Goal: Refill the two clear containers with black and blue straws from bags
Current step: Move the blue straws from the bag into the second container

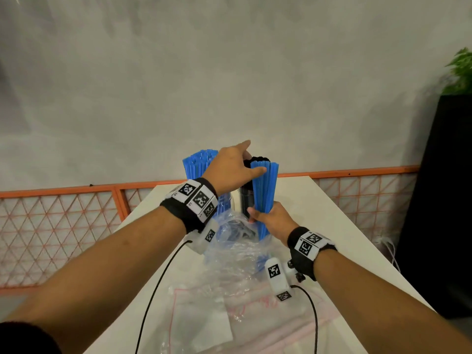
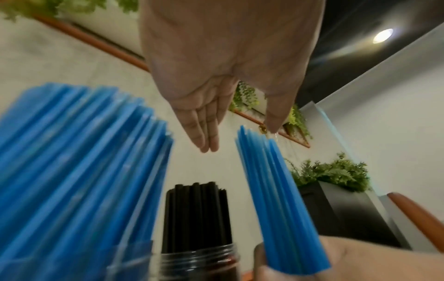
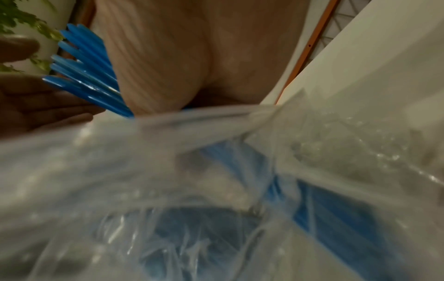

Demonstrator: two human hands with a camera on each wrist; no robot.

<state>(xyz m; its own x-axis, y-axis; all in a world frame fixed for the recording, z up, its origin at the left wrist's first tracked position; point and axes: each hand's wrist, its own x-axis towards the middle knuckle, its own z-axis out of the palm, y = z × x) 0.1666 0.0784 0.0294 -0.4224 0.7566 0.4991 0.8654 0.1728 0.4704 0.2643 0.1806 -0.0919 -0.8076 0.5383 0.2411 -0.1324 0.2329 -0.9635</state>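
Observation:
My right hand grips a bundle of blue straws upright by its lower part, above a clear plastic bag. My left hand is up at the bundle's top with fingers straight, its thumb at the straw tips. Behind stand two clear containers: the left one is packed with blue straws, the right one holds black straws. In the right wrist view the bundle sticks out past my palm and the bag fills the foreground.
The white table runs back to a grey wall with an orange mesh railing. A second, flat plastic bag lies near me. A black planter with green leaves stands at the right. Wrist camera cables trail over the table.

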